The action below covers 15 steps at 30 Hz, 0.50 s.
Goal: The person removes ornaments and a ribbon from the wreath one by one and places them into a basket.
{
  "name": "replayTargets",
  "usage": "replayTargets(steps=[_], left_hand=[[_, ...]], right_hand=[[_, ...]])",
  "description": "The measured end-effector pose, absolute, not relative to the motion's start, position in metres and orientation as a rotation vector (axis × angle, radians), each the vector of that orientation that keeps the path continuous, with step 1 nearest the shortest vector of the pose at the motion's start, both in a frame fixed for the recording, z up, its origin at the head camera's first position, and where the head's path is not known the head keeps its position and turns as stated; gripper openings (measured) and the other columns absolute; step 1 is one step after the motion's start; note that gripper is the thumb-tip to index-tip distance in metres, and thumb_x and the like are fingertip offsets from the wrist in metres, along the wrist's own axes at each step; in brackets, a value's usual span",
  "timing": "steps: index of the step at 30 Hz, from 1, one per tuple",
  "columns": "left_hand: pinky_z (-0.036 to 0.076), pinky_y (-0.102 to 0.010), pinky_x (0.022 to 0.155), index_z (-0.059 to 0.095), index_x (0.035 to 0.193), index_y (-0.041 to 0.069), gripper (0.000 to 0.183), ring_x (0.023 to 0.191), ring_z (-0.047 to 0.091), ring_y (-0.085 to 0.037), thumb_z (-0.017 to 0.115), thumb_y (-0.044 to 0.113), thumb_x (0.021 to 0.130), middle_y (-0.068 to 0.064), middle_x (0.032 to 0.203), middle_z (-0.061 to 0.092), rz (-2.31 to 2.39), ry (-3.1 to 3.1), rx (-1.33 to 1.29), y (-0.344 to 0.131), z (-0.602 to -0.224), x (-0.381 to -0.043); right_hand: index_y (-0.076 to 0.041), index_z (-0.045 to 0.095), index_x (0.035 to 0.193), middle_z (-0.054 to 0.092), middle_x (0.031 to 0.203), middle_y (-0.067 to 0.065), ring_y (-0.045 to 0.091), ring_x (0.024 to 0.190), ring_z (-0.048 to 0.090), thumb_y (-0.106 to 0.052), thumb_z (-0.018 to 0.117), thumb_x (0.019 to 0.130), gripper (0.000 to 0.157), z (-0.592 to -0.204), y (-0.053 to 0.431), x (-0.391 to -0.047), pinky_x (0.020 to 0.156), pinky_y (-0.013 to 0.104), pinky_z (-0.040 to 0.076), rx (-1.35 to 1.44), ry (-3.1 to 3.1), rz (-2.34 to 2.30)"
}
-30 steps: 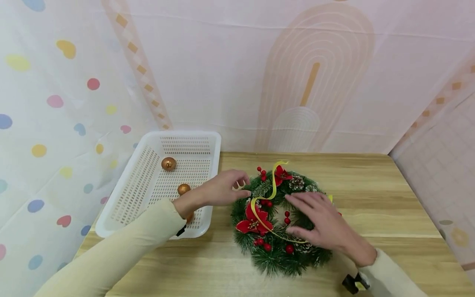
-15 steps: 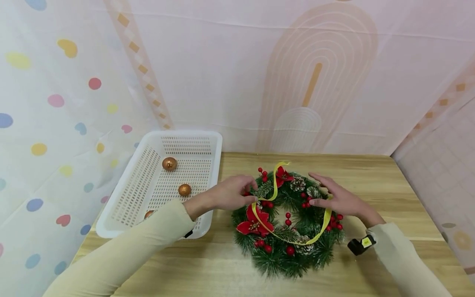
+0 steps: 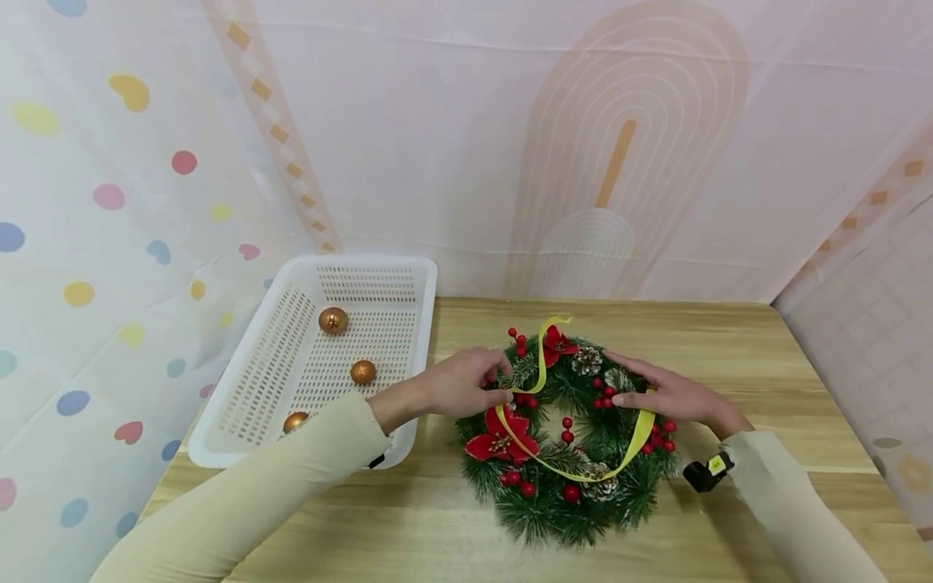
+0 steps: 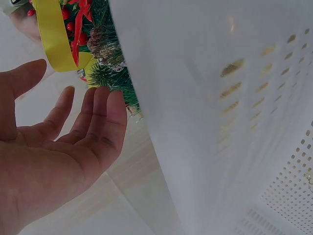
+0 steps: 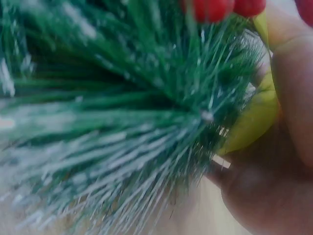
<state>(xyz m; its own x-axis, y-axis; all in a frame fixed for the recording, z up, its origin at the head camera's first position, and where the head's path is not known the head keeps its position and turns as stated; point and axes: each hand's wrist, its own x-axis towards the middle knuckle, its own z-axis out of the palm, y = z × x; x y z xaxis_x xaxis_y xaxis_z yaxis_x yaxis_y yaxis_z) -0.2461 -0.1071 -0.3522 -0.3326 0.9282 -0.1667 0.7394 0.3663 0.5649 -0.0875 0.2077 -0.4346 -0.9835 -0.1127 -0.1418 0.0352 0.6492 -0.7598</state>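
A green wreath (image 3: pixel 535 512) lies flat on the wooden table, dressed with red poinsettia flowers (image 3: pixel 503 443), berries and pinecones. A yellow ribbon (image 3: pixel 638 433) trails loosely over it, its far end curling up at the back. My left hand (image 3: pixel 461 384) hovers at the wreath's left edge; in the left wrist view its fingers (image 4: pixel 100 110) are loosely bent around nothing, with the ribbon near the thumb tip. On the right side, my right hand (image 3: pixel 681 398) rests on the wreath, thumb over the top and fingers stretched along the outer edge. The right wrist view has ribbon (image 5: pixel 254 120) against that palm, fingertips hidden by needles.
Left of the wreath stands a white plastic basket (image 3: pixel 432 300) with copper-coloured balls (image 3: pixel 333 321) inside; my left forearm passes over its near corner. A patterned cloth backdrop (image 3: pixel 466 162) rises behind the table (image 3: pixel 729 348).
My right hand has moved from above the wreath's centre out to its right side, uncovering the ribbon there. My left hand has shifted slightly right. The wreath stays in place.
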Motion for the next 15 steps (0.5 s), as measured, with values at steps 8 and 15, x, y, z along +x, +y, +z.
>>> replayTargets(steps=[8,15], left_hand=[[0.043,-0.032,0.073,0.052,0.120,0.010,0.037,0.070,0.050,-0.014,0.061,0.029,0.090,-0.003,0.092,0.056,0.535,2.164,1.355,-0.101,-0.355,-0.243],[0.045,-0.034,0.075,0.052,0.120,0.009,0.036,0.081,0.053,-0.016,0.064,0.024,0.089,-0.004,0.095,0.057,0.532,2.188,1.330,-0.095,-0.357,-0.240]], right_hand=[[-0.034,0.016,0.149,0.012,0.156,0.008,0.039,0.140,0.012,-0.037,0.054,0.094,0.068,-0.441,0.212,-0.087,0.102,0.066,0.020,-0.037,2.663,-1.249],[-0.036,0.016,0.148,0.011,0.156,0.008,0.040,0.140,0.011,-0.038,0.054,0.094,0.067,-0.441,0.213,-0.087,0.102,0.066,0.020,-0.009,2.640,-1.265]])
